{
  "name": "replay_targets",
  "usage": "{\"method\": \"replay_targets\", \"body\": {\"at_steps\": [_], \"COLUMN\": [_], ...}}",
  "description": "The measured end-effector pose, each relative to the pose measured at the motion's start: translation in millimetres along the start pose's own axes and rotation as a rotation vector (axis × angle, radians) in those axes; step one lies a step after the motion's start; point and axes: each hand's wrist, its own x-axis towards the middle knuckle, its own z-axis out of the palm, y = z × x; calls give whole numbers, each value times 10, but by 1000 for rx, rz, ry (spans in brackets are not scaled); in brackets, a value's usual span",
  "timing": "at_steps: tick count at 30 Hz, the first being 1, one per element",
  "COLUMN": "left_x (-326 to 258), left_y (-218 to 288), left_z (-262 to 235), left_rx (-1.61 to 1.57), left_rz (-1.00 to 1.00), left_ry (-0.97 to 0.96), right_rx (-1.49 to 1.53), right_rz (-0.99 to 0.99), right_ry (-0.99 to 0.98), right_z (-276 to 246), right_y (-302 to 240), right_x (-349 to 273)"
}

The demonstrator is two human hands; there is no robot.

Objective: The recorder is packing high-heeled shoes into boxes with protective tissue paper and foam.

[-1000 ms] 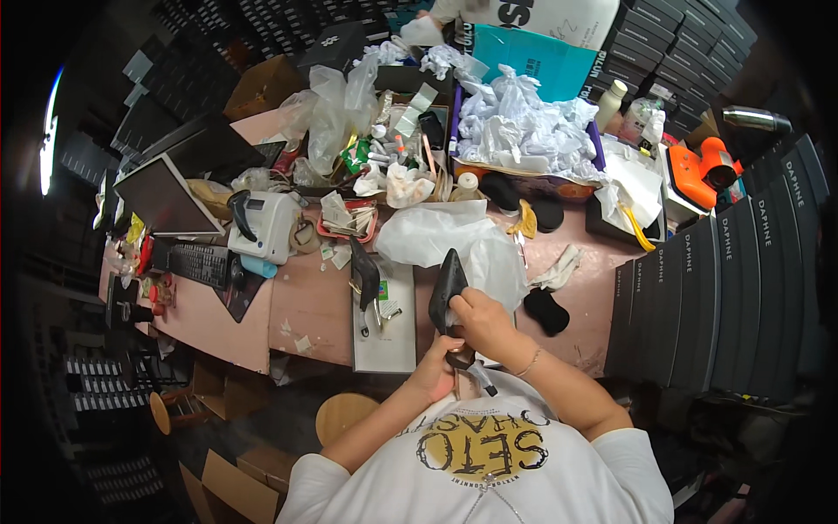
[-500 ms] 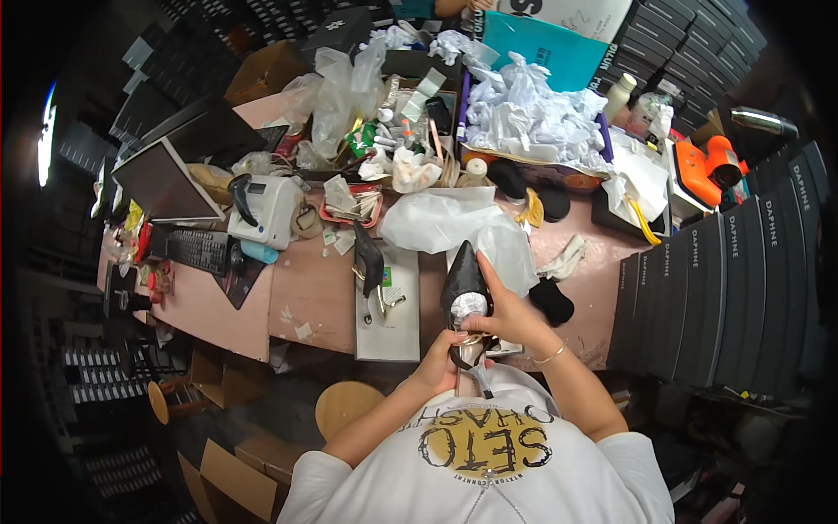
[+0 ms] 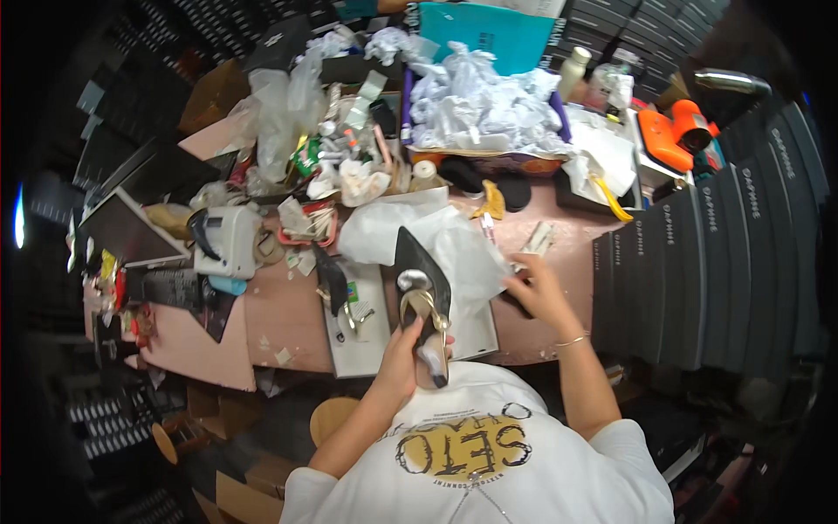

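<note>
My left hand [image 3: 403, 358] is closed around a black pointed high-heeled shoe [image 3: 421, 262] with a gold strap. White paper fills its toe, and more whitish wrapping shows near the heel. My right hand [image 3: 537, 293], off the shoe, reaches over a black pad [image 3: 517, 304] with its fingers apart; whether they touch the pad is hard to see. A matching black shoe [image 3: 333, 284] lies in an open white shoebox part [image 3: 358, 351] to the left. Sheets of white tissue paper [image 3: 467, 253] are spread behind and beside the held shoe.
Stacked dark shoeboxes [image 3: 698, 271] wall off the right side. A purple-edged box [image 3: 563, 118] of crumpled paper stands at the back, beside clear plastic bags [image 3: 292, 113]. A monitor [image 3: 131, 231], keyboard [image 3: 170, 288] and grey-white machine [image 3: 229, 243] occupy the left.
My right hand has let go of the shoe and moved right to the black pad. My left hand keeps the shoe, now turned and tilted differently. The whole view has shifted.
</note>
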Motion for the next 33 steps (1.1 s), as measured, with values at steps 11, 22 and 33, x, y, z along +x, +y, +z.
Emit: {"method": "replay_targets", "body": {"at_steps": [11,22,33], "left_x": [332,624,567], "left_y": [257,49,624], "left_z": [-165,-290,-247], "left_rx": [-544,-282,-559], "left_rz": [-51,246,431], "left_ry": [-342,-343,-752], "right_rx": [-120,-381,-138], "right_rz": [-111,-817,-1051], "right_ry": [280,38,128], "right_z": [330,935,863], "right_y": [1257,-1182,-1416], "right_x": [-17,-486,-558]}}
